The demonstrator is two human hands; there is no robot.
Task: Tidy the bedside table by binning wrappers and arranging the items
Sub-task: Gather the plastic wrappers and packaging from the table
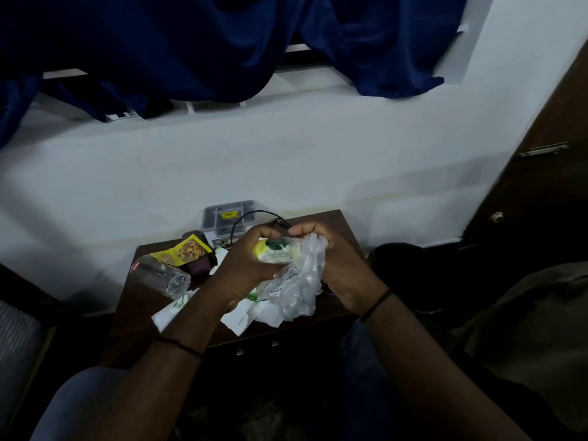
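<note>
Over the small brown bedside table [331,219] my left hand [245,265] grips a yellow-and-green wrapper [276,251]. My right hand [337,265] holds a crumpled clear plastic bag [299,288] that hangs between both hands. A yellow snack packet [183,251] lies at the table's back left. In front of it a clear plastic bottle [162,275] with a red cap lies on its side. White paper napkins [254,313] are spread along the front edge, partly hidden by my arms.
A clear storage box [232,218] with a black cable [251,216] looped over it stands against the white wall. A dark purple object [199,265] sits beside the packet. Blue curtains [191,49] hang above. A dark wooden door [541,186] stands to the right.
</note>
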